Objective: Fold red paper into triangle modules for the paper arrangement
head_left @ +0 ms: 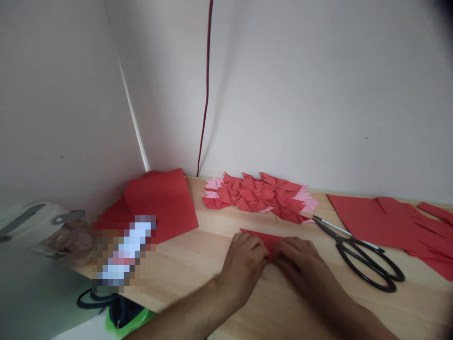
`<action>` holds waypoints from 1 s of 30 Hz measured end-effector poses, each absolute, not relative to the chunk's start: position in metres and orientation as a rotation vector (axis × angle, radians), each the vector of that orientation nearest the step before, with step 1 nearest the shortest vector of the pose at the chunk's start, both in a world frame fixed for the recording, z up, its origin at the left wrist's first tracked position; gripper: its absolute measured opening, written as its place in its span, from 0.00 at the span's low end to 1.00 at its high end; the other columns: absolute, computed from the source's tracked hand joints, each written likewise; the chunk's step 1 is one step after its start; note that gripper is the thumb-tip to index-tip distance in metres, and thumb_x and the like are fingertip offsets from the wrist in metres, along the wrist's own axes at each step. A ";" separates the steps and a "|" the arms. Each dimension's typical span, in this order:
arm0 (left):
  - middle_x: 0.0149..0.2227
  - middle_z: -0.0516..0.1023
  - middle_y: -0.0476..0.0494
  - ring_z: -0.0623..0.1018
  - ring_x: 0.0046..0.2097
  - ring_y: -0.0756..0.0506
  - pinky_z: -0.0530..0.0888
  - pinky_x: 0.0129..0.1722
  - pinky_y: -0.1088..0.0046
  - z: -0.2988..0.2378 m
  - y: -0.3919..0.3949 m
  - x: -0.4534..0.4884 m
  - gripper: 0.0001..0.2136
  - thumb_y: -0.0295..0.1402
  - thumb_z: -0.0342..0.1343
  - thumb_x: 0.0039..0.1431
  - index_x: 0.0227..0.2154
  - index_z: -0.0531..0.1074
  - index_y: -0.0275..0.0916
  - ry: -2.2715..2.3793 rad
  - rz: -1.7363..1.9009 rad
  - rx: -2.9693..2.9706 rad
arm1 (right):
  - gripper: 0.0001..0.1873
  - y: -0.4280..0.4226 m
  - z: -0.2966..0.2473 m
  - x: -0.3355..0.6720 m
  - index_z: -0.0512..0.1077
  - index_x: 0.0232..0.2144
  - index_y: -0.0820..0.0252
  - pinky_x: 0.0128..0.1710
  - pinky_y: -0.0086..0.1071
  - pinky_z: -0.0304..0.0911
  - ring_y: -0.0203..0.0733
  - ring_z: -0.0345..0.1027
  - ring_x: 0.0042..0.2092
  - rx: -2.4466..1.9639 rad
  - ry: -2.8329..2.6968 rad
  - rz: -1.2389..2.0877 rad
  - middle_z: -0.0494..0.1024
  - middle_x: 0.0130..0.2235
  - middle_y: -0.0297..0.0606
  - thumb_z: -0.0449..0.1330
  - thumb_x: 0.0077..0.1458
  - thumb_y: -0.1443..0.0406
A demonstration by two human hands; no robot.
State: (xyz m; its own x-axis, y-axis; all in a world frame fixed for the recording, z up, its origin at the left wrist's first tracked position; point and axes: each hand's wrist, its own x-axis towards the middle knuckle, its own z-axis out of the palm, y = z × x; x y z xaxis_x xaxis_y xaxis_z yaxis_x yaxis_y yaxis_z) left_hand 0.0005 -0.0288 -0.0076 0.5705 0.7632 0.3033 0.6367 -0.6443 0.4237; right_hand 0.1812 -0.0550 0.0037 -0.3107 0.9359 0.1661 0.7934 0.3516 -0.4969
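A small piece of red paper (260, 234) lies on the wooden table, its far edge showing above my fingers. My left hand (247, 257) grips it from the left, fingers curled and pressed down. From the right, my right hand (295, 257) pinches the same piece, the fingertips of both hands almost meeting at its near edge. Most of the paper is covered by my hands. Just beyond them sits a pile of folded red and pink paper pieces (253, 193). Black-handled scissors (364, 259) lie to the right of my right hand.
Red sheets (166, 203) lie at the back left, with a pixelated phone-like object (125, 252) before them. More red paper (371, 219) and a thin pen (364, 242) are at the right. A dark red cable (207, 89) hangs down the wall.
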 end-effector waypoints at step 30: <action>0.36 0.70 0.45 0.67 0.41 0.45 0.66 0.41 0.67 -0.009 -0.026 0.001 0.03 0.24 0.56 0.54 0.29 0.68 0.37 1.169 0.750 2.261 | 0.09 -0.054 -0.003 0.171 0.68 0.28 0.58 0.38 0.40 0.52 0.47 0.64 0.37 -1.661 -2.175 0.321 0.72 0.33 0.39 0.52 0.60 0.66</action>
